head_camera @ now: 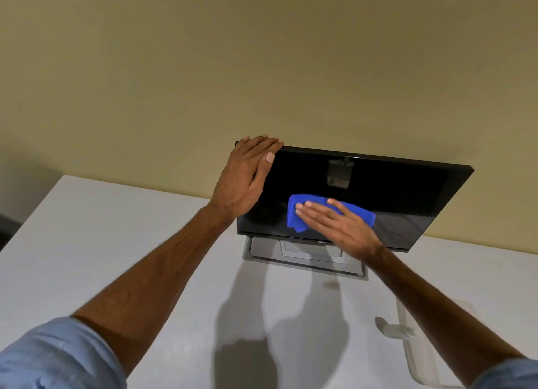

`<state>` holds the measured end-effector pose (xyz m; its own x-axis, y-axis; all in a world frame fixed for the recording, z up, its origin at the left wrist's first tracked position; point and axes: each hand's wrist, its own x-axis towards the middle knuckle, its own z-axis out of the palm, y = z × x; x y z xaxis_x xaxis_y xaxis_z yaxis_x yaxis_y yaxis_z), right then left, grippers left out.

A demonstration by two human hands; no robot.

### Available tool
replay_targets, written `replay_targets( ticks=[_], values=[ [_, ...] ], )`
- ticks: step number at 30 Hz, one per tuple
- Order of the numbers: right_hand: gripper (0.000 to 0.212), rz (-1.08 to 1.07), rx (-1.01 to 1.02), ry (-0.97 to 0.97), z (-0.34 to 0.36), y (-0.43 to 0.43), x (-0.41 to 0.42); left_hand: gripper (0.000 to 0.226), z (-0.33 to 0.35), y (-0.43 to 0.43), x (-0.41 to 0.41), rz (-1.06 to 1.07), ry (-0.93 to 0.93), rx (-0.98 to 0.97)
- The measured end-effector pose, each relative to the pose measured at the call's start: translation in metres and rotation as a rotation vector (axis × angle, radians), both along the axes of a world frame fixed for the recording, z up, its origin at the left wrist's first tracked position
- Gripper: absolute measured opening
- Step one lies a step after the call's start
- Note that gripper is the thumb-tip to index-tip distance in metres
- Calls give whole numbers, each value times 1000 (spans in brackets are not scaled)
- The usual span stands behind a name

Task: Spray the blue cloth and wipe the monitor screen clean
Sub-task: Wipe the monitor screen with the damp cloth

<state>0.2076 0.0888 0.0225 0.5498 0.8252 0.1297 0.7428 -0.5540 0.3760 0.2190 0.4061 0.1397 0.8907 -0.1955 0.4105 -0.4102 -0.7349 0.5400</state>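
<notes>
A black monitor stands on a grey base on the white table, its dark screen facing me. My left hand grips the monitor's top left corner, fingers over the upper edge. The blue cloth lies flat against the lower middle of the screen. My right hand presses on the cloth with flat, spread fingers. A white spray bottle lies at the lower right of the table, partly hidden by my right forearm.
The white table runs from the left edge to the right of the view. A plain beige wall rises right behind the monitor. The monitor's grey base sits beneath the screen.
</notes>
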Motion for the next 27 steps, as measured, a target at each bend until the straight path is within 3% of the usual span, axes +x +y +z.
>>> replay_targets(
  ticks=[4, 7, 15, 24, 27],
  values=[
    [101, -227, 267, -147, 47, 3, 25, 51, 3, 0, -1, -3, 24, -1],
    [104, -284, 389, -160, 64, 7, 36, 51, 4, 1, -4, 1, 25, -2],
    [108, -165, 176, -131, 23, -7, 19, 46, -1, 0, 1, -5, -29, -5],
    [81, 31, -135, 157, -29, -38, -27, 46, -4, 2, 1, -15, -52, 6],
    [80, 117, -140, 130, -37, -43, -36, 46, -4, 3, -2, -18, -51, 7]
  ],
)
